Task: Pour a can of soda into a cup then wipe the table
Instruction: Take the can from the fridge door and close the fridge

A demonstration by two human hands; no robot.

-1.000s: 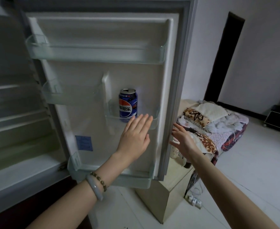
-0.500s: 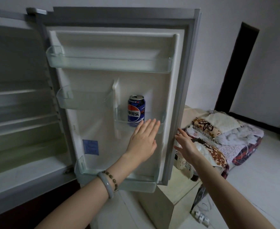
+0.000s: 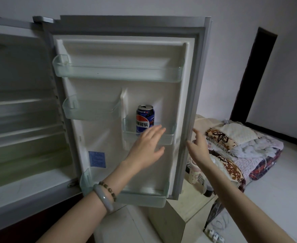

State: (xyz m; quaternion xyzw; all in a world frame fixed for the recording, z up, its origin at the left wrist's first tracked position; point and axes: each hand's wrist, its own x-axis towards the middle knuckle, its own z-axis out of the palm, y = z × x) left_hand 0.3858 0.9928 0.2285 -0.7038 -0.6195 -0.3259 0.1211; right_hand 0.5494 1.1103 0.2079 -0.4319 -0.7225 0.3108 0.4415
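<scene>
Your refrigerator door [image 3: 109, 95] stands swung open, its small right-hand door shelf [image 3: 167, 137] holding the upright blue Pepsi can [image 3: 145, 118], while your left hand [image 3: 146, 146] reaches just below it, fingers spread and empty, and your right hand [image 3: 199, 148] hovers open beside the door's edge.

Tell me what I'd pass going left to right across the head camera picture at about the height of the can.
Fridge shelves → small empty door bin → soda can → door edge → folded blankets.
</scene>
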